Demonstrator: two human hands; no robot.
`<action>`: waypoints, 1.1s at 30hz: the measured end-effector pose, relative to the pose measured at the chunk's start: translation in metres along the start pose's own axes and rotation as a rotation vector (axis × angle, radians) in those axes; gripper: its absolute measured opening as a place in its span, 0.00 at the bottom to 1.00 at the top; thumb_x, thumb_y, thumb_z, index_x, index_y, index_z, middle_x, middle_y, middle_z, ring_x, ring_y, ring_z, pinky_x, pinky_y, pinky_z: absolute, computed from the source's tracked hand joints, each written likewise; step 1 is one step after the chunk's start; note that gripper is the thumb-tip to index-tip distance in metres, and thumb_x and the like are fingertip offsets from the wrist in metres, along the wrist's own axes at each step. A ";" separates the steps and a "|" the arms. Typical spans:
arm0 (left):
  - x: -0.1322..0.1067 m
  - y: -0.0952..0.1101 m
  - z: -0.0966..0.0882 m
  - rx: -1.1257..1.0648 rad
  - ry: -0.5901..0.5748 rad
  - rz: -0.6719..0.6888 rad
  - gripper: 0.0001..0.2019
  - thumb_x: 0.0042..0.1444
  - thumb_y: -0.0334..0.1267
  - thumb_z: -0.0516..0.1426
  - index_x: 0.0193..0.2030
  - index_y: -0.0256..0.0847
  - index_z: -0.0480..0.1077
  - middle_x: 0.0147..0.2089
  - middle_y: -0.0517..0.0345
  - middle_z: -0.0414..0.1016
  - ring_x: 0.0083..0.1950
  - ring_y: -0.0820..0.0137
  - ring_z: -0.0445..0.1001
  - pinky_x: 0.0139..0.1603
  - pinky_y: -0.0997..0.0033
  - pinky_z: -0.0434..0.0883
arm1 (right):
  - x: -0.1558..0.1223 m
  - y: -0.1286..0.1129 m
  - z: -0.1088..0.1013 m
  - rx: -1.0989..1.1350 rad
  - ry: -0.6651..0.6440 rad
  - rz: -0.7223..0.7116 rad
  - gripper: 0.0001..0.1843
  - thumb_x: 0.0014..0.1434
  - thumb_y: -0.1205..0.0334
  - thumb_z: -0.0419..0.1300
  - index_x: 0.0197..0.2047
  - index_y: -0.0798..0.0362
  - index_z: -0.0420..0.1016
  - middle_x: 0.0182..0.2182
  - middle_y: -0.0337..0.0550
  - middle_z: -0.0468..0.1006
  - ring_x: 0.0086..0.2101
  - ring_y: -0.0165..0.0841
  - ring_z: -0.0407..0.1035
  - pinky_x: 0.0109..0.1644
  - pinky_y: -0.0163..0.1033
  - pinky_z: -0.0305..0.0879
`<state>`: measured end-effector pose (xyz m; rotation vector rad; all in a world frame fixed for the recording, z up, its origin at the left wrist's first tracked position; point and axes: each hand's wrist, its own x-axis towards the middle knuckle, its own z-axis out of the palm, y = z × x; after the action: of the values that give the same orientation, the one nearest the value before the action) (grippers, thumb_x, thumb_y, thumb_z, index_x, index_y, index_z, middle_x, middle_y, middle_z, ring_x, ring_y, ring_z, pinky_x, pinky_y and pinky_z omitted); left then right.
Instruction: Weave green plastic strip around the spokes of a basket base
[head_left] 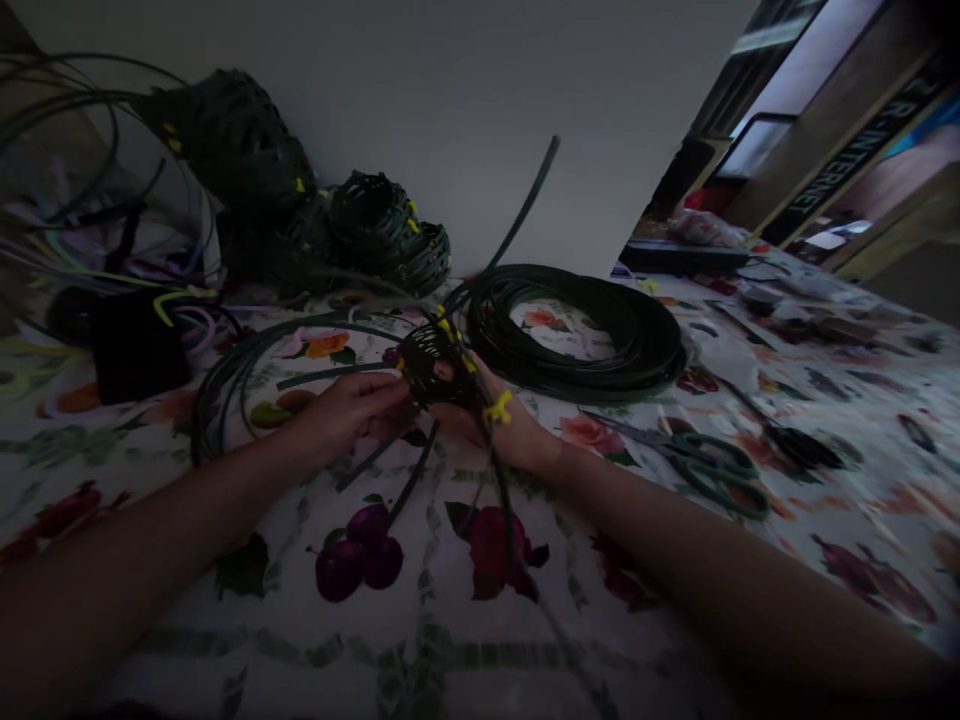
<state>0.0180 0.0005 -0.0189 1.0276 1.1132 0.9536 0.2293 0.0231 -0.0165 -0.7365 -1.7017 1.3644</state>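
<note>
Between my hands is a small dark woven basket [431, 368], its long strips sticking out on several sides and yellow ties [497, 407] fixed along it. My left hand [367, 408] pinches the basket's left side, where a strip runs out to the left. Around the right side my right hand [491, 415] is closed, and a fingertip shows through the weave. Just behind my right hand lies a thick coil of dark green strip [645, 340]. A looser coil [214, 390] rests on the left, beyond my left forearm. The scene is dim and finger details are faint.
Finished-looking woven baskets [375, 225] are stacked at the back left against a pale wall [480, 120]. Green-handled scissors [712, 465] lie to the right on the floral tablecloth [360, 650]. A black pouch [139, 345] sits among tangled strips on the left.
</note>
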 end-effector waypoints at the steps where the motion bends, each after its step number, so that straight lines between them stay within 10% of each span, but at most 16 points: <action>1: 0.000 0.001 0.000 0.017 0.022 0.008 0.14 0.49 0.46 0.68 0.34 0.37 0.76 0.30 0.57 0.76 0.28 0.71 0.74 0.29 0.74 0.69 | -0.001 0.003 -0.002 -0.068 -0.053 -0.058 0.36 0.51 0.61 0.69 0.62 0.50 0.65 0.55 0.49 0.74 0.55 0.43 0.68 0.62 0.48 0.64; 9: 0.000 0.011 -0.005 0.297 0.053 0.246 0.16 0.55 0.48 0.62 0.25 0.39 0.70 0.21 0.64 0.64 0.22 0.74 0.63 0.25 0.74 0.60 | 0.005 0.016 -0.018 -0.179 -0.166 -0.151 0.30 0.50 0.62 0.68 0.57 0.50 0.71 0.52 0.46 0.76 0.53 0.42 0.69 0.60 0.45 0.65; 13: 0.002 0.017 -0.009 0.433 0.153 0.283 0.14 0.51 0.46 0.65 0.26 0.38 0.73 0.25 0.60 0.70 0.27 0.72 0.68 0.29 0.74 0.63 | 0.007 0.011 -0.022 0.067 -0.205 0.039 0.25 0.45 0.63 0.70 0.49 0.51 0.76 0.46 0.44 0.79 0.48 0.41 0.72 0.55 0.44 0.68; 25: 0.002 0.015 -0.021 -0.051 -0.001 0.043 0.09 0.49 0.39 0.68 0.32 0.38 0.74 0.29 0.59 0.74 0.27 0.73 0.73 0.27 0.76 0.68 | 0.008 0.011 -0.024 0.645 -0.250 0.496 0.13 0.57 0.56 0.64 0.42 0.54 0.77 0.34 0.44 0.82 0.32 0.34 0.78 0.34 0.36 0.74; 33: -0.001 0.021 -0.017 -0.094 -0.061 -0.106 0.13 0.45 0.35 0.70 0.37 0.37 0.74 0.33 0.56 0.77 0.32 0.69 0.76 0.34 0.71 0.72 | 0.008 0.018 -0.028 0.742 -0.395 0.549 0.14 0.65 0.55 0.57 0.41 0.57 0.77 0.34 0.49 0.83 0.34 0.37 0.79 0.40 0.42 0.78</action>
<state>-0.0004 0.0072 -0.0007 0.9066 1.0523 0.8760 0.2484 0.0480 -0.0296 -0.5237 -1.1220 2.4636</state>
